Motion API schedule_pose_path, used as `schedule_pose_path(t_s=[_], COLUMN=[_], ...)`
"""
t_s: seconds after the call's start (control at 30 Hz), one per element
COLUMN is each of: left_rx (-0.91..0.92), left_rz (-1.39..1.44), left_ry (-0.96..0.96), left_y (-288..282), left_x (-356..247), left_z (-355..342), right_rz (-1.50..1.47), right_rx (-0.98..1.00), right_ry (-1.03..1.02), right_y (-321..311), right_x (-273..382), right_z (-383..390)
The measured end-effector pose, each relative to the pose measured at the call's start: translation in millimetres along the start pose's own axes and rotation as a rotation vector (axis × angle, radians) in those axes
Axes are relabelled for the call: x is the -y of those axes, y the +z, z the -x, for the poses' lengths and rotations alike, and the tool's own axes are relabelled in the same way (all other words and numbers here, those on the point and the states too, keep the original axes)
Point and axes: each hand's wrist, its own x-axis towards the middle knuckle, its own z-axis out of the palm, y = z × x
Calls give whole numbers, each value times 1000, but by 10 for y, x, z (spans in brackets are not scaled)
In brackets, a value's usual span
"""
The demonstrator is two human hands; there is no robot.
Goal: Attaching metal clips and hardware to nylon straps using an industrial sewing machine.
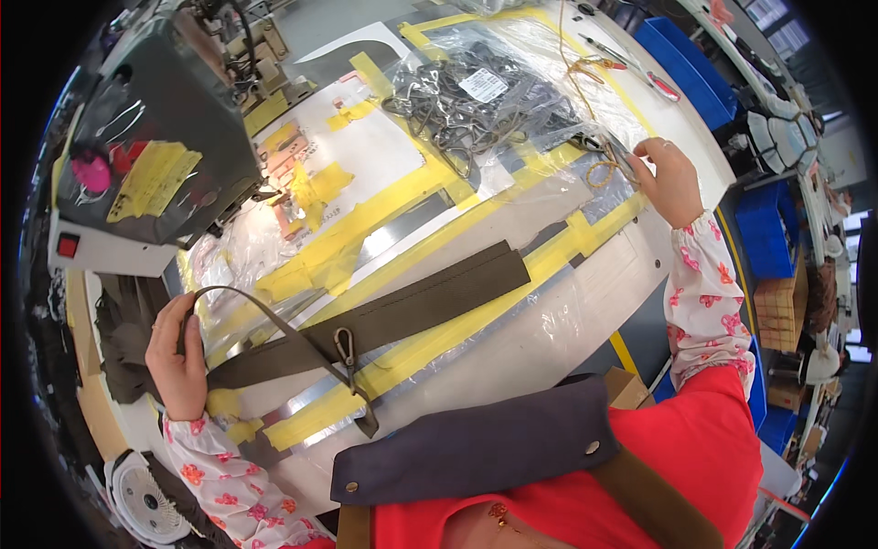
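My left hand (178,361) is closed on a narrow dark olive strap (265,306) that arches up from the fingers. A metal snap hook (344,348) is on the strap, whose loose end hangs past the table's near edge. Under it, a wide olive fabric band (430,297) with a stitched line lies across the table. At the far right, my right hand (672,183) has its fingers curled by a small dark metal tool (587,143) and a loop of yellow cord (601,174). What its fingertips pinch, if anything, is not clear.
A sewing machine (165,137) stands at the left. Clear plastic bags of dark metal hooks (476,101) lie at the back. Yellow tape (585,233) crosses the tabletop. A red-handled tool (663,87) lies back right, near blue bins (690,69). A white fan (146,499) is lower left.
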Motion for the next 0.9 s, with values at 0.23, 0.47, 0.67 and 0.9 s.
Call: schedule_pose_path(t_s=[0.23, 0.47, 0.67, 0.9], left_rx=[-84, -25, 357, 41], left_rz=[-97, -123, 356, 211], left_ry=[208, 412, -234, -93], left_y=[82, 776, 928, 960], left_x=[-691, -852, -1014, -1216], left_z=[20, 41, -254, -191], right_rz=[114, -703, -1092, -1328], right_rx=[17, -143, 242, -92], right_ry=[12, 175, -246, -350], right_y=[248, -22, -93, 115], right_x=[-520, 65, 1472, 2364], right_z=[-42, -313, -634, -1261])
